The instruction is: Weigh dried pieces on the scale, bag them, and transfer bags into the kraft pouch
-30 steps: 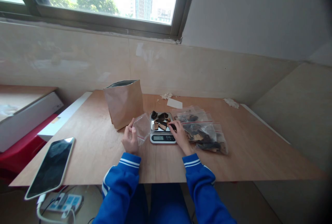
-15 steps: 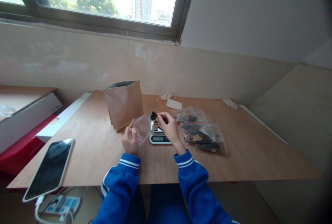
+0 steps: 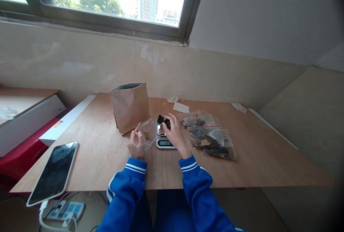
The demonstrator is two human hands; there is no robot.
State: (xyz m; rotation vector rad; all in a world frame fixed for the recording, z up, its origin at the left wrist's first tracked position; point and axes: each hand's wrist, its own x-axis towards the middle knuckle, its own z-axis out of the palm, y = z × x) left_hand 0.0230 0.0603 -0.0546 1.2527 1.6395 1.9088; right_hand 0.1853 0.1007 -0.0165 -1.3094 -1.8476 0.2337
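Observation:
My left hand (image 3: 136,143) is shut on a small clear zip bag (image 3: 147,133), pinching its edge, and a tan piece (image 3: 145,136) lies inside. My right hand (image 3: 175,133) hangs over a digital kitchen scale (image 3: 164,143), fingertips down among dark dried pieces (image 3: 163,120) heaped on its steel plate. That hand hides part of the heap, so I cannot tell whether it holds a piece. Several filled zip bags of similar dried pieces (image 3: 206,137) lie to the right of the scale, close to my right hand.
A brown paper bag (image 3: 129,108) stands open behind my left hand on the wooden table (image 3: 94,160). A large tablet (image 3: 53,174) lies at the left. Paper scraps (image 3: 181,107) sit toward the wall, and a power strip (image 3: 64,210) lies below the table edge.
A tan piece now lies inside the clear bag in my left hand. My right hand has moved left and further over the scale, and the heap on the plate looks smaller.

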